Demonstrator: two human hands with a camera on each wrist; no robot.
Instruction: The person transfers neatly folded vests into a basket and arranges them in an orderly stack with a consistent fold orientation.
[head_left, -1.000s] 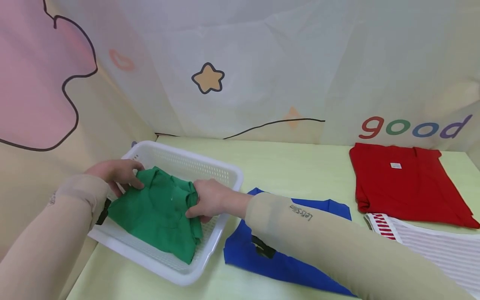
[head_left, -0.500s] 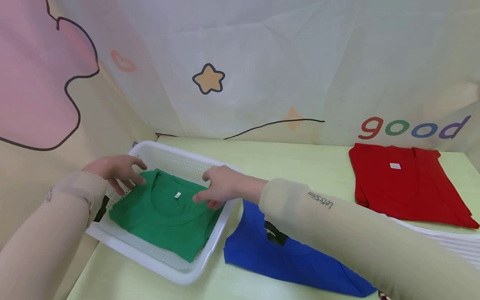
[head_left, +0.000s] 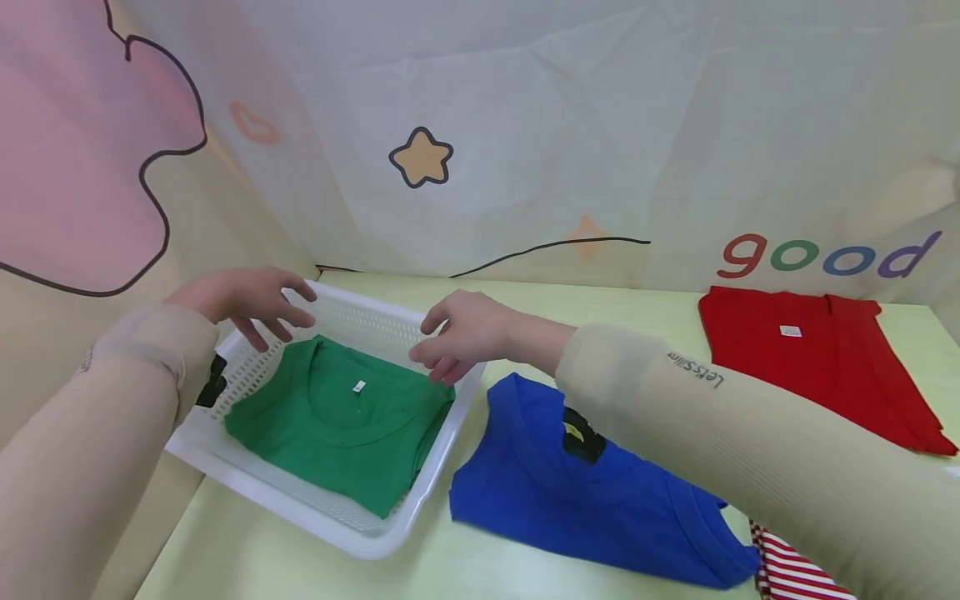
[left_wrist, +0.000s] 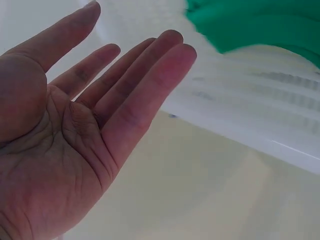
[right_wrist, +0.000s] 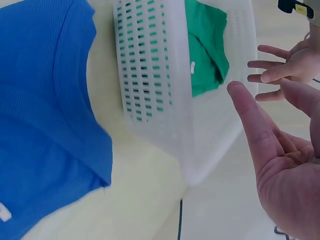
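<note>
A folded green shirt (head_left: 345, 425) with a small white label at its collar lies flat inside the white plastic basket (head_left: 300, 525). Above the basket's far left side hovers my left hand (head_left: 255, 302), fingers loosely spread and holding nothing; the left wrist view shows its bare palm (left_wrist: 55, 165). Over the basket's right rim is my right hand (head_left: 472, 333), fingers relaxed, apart from the shirt. In the right wrist view that hand (right_wrist: 290, 175) holds nothing either. A folded blue shirt (head_left: 570, 508) lies beside the basket, beneath my right forearm, which covers part of it.
A folded red shirt (head_left: 795, 358) lies at the back right of the pale table (head_left: 247, 550). Red-and-white striped cloth (head_left: 795, 567) peeks out below my right sleeve. A printed curtain (head_left: 525, 150) stands behind the table.
The right hand let go of the green shirt's folded edge, which now lies spread with its collar showing. Both hands then rose away from the shirt, the right one also moving rightward.
</note>
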